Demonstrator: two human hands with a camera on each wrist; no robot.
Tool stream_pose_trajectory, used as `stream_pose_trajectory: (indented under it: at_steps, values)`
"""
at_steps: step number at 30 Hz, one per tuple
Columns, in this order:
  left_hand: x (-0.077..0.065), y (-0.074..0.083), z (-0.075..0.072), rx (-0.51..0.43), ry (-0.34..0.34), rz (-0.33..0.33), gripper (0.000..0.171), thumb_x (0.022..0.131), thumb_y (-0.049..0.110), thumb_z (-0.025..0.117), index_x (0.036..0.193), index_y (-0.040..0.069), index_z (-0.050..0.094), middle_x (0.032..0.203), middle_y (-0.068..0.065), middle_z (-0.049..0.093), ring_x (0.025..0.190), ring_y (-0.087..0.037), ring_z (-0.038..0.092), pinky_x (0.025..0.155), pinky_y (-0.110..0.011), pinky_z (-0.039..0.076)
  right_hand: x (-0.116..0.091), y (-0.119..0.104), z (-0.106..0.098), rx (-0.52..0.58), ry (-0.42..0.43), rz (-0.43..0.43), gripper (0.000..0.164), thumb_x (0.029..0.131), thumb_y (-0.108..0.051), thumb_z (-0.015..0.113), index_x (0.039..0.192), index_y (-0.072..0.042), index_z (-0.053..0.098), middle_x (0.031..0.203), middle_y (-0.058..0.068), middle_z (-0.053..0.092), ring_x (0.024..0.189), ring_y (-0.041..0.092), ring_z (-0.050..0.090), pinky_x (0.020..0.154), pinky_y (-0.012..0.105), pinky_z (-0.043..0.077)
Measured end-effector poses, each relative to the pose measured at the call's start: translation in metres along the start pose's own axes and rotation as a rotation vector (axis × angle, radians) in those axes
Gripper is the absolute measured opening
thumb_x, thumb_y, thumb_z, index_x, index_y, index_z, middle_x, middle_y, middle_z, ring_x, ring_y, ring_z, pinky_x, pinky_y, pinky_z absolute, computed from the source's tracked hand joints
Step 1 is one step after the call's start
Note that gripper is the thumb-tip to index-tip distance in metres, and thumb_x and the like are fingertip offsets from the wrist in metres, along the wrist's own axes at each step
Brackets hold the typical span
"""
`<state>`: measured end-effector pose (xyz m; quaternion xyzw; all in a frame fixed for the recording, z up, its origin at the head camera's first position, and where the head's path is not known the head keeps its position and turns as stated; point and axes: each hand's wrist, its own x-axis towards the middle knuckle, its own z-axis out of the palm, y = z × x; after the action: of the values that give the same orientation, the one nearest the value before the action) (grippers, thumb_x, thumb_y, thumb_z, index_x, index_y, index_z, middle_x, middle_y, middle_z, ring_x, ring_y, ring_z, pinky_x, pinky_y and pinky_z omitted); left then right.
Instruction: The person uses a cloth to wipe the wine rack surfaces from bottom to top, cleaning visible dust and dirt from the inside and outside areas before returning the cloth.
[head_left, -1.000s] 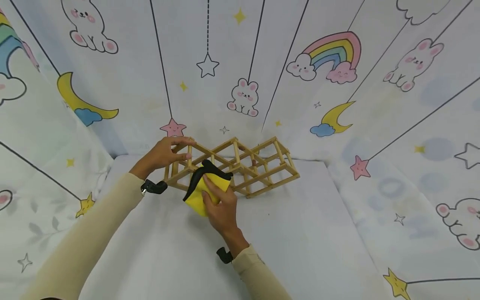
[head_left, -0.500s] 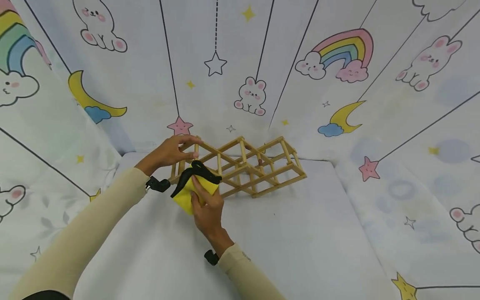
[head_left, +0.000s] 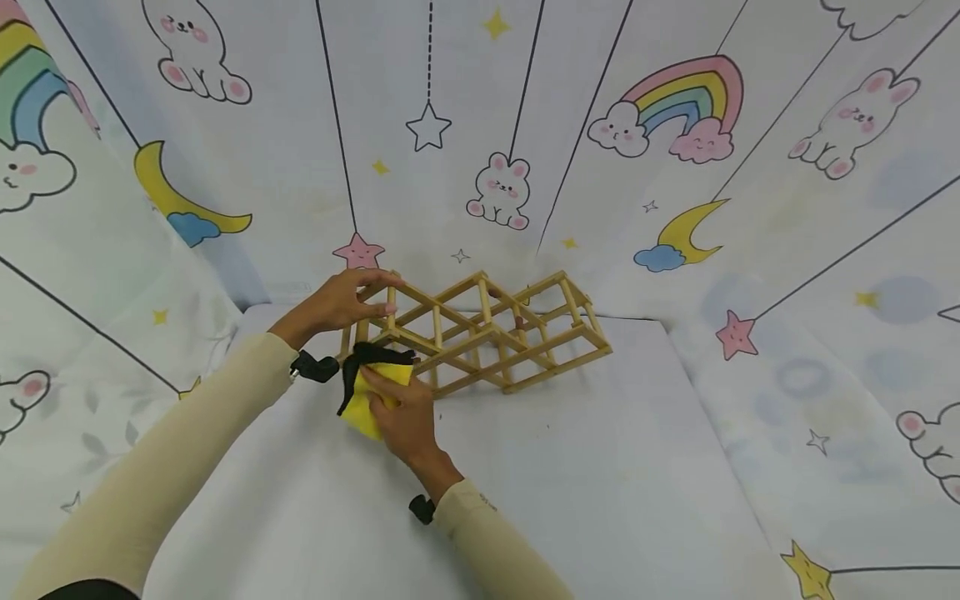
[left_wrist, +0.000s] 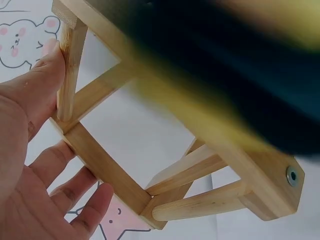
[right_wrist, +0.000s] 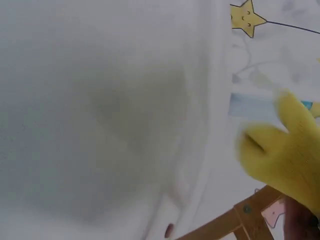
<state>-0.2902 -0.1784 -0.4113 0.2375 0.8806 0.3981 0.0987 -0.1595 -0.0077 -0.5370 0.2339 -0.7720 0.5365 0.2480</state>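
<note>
A wooden folding lattice rack (head_left: 483, 302) stands at the back of the table, made of slats and round dowels. My left hand (head_left: 333, 302) grips its left end; in the left wrist view the thumb lies along an upright dowel and the fingers reach to a slat. A yellow cloth (head_left: 360, 410) with a black edge is pinched in my right hand (head_left: 408, 421), against the rack's front left part. Close to the left wrist camera, the blurred cloth (left_wrist: 240, 65) covers a slat. The right wrist view catches the bunched cloth (right_wrist: 295, 160) beside a rack corner (right_wrist: 245, 209).
The white tabletop (head_left: 600, 467) extends in front of the rack and to its right. Behind and at both sides hangs a white backdrop (head_left: 570, 92) printed with rabbits, stars, moons and rainbows. Small dark specks lie on the table.
My right hand has moved the cloth leftward and slightly down along the rack's front left part. The left hand keeps its grip on the left end. The head view has shifted slightly.
</note>
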Motion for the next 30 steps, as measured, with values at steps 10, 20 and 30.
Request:
stream_pose_trajectory:
  at_steps: [10,20,30]
  values:
    - [-0.001,0.002,-0.003,0.007,-0.004,0.01,0.049,0.103,0.027,0.073,0.147,0.009,0.062,0.163,-0.016,0.05,0.155,-0.043,0.04,0.122,-0.071,0.033,0.003,-0.002,0.001,0.03,0.006,0.028,0.037,0.098,-0.005,0.076,0.134,-0.012,0.075,0.129,0.01,0.075,0.101,0.013,0.069,0.085,0.024,0.06]
    - [0.0,0.001,-0.003,0.006,-0.005,0.01,0.047,0.103,0.025,0.073,0.146,0.01,0.063,0.165,-0.016,0.048,0.157,-0.043,0.038,0.123,-0.072,0.03,-0.009,0.01,0.005,-0.331,-0.123,-0.113,0.036,0.098,-0.013,0.077,0.132,-0.024,0.077,0.121,0.007,0.077,0.095,0.013,0.072,0.082,0.019,0.058]
    - [-0.001,0.001,-0.001,-0.028,-0.018,-0.007,0.046,0.104,0.022,0.073,0.147,0.01,0.062,0.166,-0.016,0.045,0.158,-0.043,0.035,0.124,-0.071,0.028,-0.017,0.015,-0.007,-0.402,-0.268,0.055,0.04,0.099,-0.016,0.076,0.134,-0.034,0.075,0.117,0.002,0.076,0.085,0.01,0.064,0.071,0.016,0.049]
